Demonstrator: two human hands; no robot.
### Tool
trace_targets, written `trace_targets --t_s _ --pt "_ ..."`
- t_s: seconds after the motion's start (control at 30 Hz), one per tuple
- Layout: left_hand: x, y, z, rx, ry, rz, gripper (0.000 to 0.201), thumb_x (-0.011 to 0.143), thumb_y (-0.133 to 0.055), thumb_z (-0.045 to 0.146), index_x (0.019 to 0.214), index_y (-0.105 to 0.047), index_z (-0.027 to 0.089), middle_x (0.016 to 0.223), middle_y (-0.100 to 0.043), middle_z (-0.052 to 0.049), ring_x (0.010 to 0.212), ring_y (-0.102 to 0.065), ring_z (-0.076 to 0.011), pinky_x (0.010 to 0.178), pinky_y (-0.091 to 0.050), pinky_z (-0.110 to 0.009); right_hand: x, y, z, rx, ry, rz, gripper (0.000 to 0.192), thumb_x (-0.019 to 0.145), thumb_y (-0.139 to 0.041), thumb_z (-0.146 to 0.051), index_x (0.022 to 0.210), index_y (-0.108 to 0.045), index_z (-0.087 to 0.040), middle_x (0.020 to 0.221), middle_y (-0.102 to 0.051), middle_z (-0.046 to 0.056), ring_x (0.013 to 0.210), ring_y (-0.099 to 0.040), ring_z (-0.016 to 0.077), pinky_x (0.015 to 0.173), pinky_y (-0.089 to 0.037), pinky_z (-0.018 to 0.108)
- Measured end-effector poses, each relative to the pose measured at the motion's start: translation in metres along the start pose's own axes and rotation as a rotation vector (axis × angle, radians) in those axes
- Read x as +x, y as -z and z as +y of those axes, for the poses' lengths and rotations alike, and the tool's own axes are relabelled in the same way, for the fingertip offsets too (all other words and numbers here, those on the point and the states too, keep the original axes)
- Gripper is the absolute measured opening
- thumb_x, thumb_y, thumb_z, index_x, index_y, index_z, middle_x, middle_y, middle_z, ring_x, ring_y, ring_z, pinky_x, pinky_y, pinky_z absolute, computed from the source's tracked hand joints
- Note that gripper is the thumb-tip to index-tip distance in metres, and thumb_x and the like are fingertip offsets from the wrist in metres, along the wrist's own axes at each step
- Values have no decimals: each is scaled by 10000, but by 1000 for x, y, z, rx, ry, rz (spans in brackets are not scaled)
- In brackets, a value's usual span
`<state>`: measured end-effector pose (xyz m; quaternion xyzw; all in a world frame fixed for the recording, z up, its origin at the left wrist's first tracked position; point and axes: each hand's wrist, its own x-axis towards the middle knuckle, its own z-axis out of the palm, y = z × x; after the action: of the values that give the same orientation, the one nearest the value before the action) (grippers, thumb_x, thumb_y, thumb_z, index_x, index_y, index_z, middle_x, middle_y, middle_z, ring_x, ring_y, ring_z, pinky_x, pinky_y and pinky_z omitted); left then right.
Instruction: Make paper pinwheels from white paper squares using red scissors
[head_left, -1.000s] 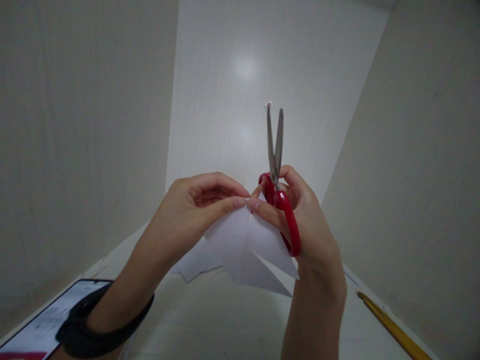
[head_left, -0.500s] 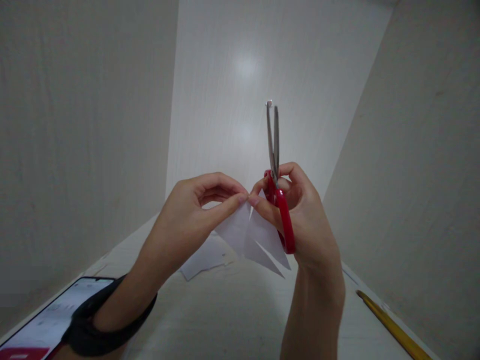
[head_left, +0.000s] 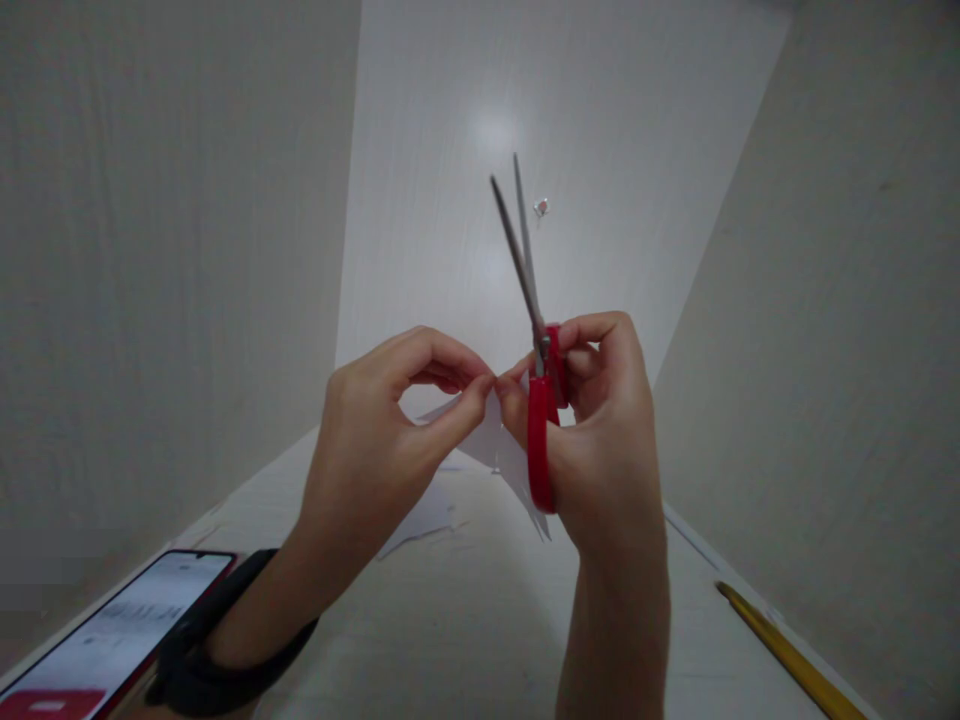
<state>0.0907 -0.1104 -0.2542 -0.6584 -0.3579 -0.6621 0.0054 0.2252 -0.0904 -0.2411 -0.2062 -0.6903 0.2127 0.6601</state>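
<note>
My left hand (head_left: pixel 390 430) pinches the top edge of a folded white paper (head_left: pixel 491 445) between thumb and forefinger. My right hand (head_left: pixel 600 430) grips red-handled scissors (head_left: pixel 538 400), blades up and slightly apart, tilted to the left. The thumb and forefinger of my right hand also touch the paper's top, right beside my left fingertips. The paper hangs down between both hands, partly hidden by them. A black band (head_left: pixel 217 640) sits on my left wrist.
A phone (head_left: pixel 97 640) with a lit screen lies at the lower left on the pale desk (head_left: pixel 465 620). A yellow pencil (head_left: pixel 787 655) lies at the lower right. A loose white paper piece (head_left: pixel 420 520) rests on the desk behind my hands. Pale walls enclose three sides.
The scissors have tilted to the left and their blades have parted a little. The paper has drawn in between my hands, showing less of itself. Both hands have risen slightly.
</note>
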Motion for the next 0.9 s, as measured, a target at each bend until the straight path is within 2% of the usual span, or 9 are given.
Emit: trace_targets --t_s 0.13,0.23,0.3,0.37,0.43,0.53,0.7,0.9 --pt "1 1 3 -56 41 11 79 827 -667 177 763 -667 223 763 -683 38 720 -628 -122 712 -512 -210 3 8 -2 120 -113 -79 298 740 -749 -206 851 -482 -279 783 -636 -31 716 -640 172 620 -506 298" --pt "3 2 3 -180 114 -62 84 802 -680 187 723 -678 215 718 -689 28 665 -630 -126 627 -512 -203 6 18 3 204 -162 -189 140 827 -666 -344 829 -557 -258 796 -664 16 739 -648 200 606 -514 317" --pt "4 1 3 -286 146 -118 89 780 -692 181 697 -686 213 697 -693 26 637 -630 -121 584 -506 -191 8 22 11 254 -148 -226 210 869 -585 -437 781 -600 -247 810 -666 49 781 -643 221 644 -526 343" --pt "5 1 3 -378 164 -152 105 762 -700 161 671 -689 211 681 -688 32 625 -627 -108 567 -500 -168 11 24 18 296 -147 -202 266 866 -570 -480 758 -618 -242 791 -643 52 756 -624 216 664 -528 354" --pt "5 -1 2 -443 188 -174 123 754 -700 136 655 -691 209 664 -677 41 618 -620 -90 562 -494 -143 14 24 24 318 -157 -174 216 830 -632 -441 752 -618 -240 760 -616 31 698 -600 191 649 -517 337" --pt "5 -2 3 -502 220 -194 131 761 -698 121 660 -698 204 663 -669 46 619 -616 -75 573 -494 -124 16 22 25 336 -155 -241 142 762 -707 -324 729 -599 -238 753 -606 4 656 -579 160 622 -496 311" --pt "5 -2 2 -521 230 -175 120 777 -708 132 681 -693 201 680 -675 39 644 -633 -90 607 -512 -148 16 19 15 358 -196 -387 236 720 -752 -350 782 -543 -259 767 -606 -9 715 -614 187 673 -524 343" --pt "5 -3 5 -459 175 -157 103 792 -705 148 702 -685 194 707 -689 31 657 -637 -94 611 -507 -150 14 19 11 350 -186 -392 281 727 -775 -362 814 -523 -273 766 -605 -10 722 -616 191 698 -543 358"
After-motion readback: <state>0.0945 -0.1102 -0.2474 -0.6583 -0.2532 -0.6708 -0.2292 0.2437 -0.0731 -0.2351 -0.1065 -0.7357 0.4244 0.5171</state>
